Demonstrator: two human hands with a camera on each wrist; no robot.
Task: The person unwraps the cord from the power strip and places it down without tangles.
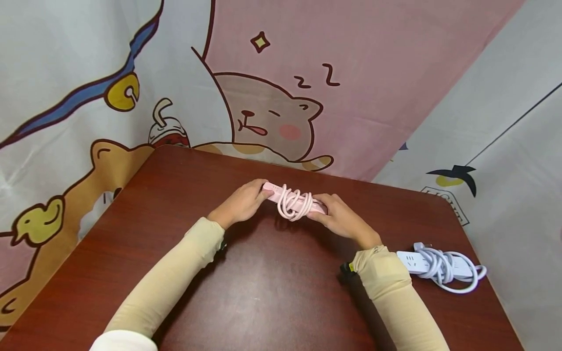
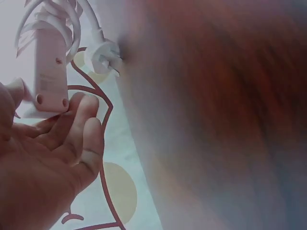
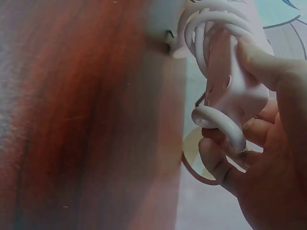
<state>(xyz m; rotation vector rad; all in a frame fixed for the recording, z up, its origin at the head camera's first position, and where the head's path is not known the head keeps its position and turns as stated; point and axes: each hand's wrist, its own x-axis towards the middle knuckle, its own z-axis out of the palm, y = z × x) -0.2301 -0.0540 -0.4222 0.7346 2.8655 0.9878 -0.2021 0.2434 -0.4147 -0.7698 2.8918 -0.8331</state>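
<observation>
A pink power strip with its cord wound round its middle is held above the table between both hands. My left hand grips its left end, thumb on the near side. At the right end, my right hand holds it between thumb and fingers. In the left wrist view the plug hangs beside the wound cord. A loop of cord curves past the strip's end in the right wrist view, close to the right fingers.
A white power strip wrapped in its own cord lies on the brown table at the right, beside the right forearm. Behind the table hangs a cartoon-printed curtain, which also runs along both sides.
</observation>
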